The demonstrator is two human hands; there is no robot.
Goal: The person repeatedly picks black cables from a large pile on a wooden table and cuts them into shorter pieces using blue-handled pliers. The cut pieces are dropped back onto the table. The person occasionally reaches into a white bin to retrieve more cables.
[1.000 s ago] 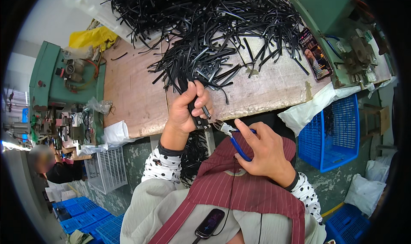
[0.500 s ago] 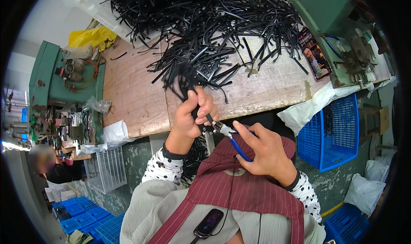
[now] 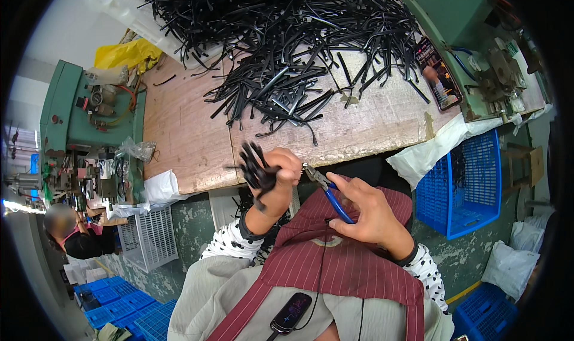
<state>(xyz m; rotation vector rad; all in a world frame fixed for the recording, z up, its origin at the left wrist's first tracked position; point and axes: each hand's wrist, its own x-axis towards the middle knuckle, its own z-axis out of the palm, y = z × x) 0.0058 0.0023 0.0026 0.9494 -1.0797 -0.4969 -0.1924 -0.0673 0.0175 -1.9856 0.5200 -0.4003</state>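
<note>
My left hand, just off the table's front edge, is closed round a bunch of black eyeglass temples. Their curved tips fan out past the wrist side, slightly blurred. Blue-handled pliers are in my right hand, with thumb and fingers on either handle. The pliers' metal jaws point at the left hand's fingertips, where a small shiny end shows; whether the jaws touch it I cannot tell. Beyond the hands, a large heap of black eyeglass temples spreads over the wooden table.
Green machines stand at the table's left and right ends. A phone lies at the right by a white sheet. Below hang or stand a blue crate and a white crate. Another person is at far left.
My left hand has drawn back from the heap toward me and turned, so the bunch's curved tips now point left. The pliers stay in my right hand, now apart from the bunch's middle.
</note>
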